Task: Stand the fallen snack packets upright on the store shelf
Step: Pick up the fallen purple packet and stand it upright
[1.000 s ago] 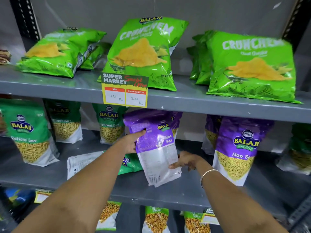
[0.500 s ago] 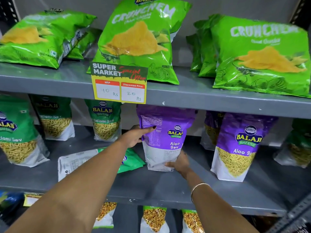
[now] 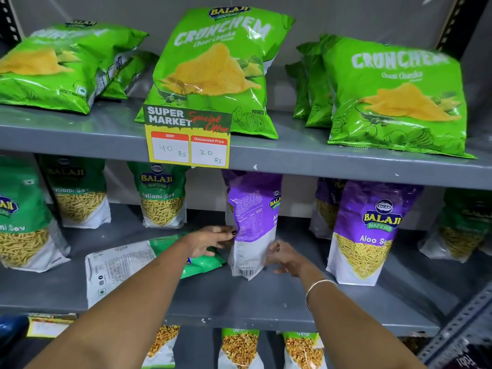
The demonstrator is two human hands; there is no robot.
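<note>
A purple Aloo Sev packet (image 3: pixel 253 222) stands upright on the middle shelf (image 3: pixel 239 302), turned edge-on so its back panel and barcode show. My left hand (image 3: pixel 210 239) touches its left edge at mid height. My right hand (image 3: pixel 285 258) presses its lower right side near the base. Just left of it, a green Ratlami Sev packet (image 3: pixel 125 265) lies flat on the shelf, back side up, partly under my left forearm.
Upright green sev packets (image 3: pixel 162 195) stand to the left, upright purple packets (image 3: pixel 370 233) to the right. Green Crunchem chip bags (image 3: pixel 215 73) lean on the upper shelf, behind a yellow price tag (image 3: pixel 187 139). More packets (image 3: pixel 239 347) sit on the shelf below.
The purple packet has gone further back on the shelf and turned more edge-on. My left hand slid down from its upper edge to mid height; my right hand shifted to its lower right side.
</note>
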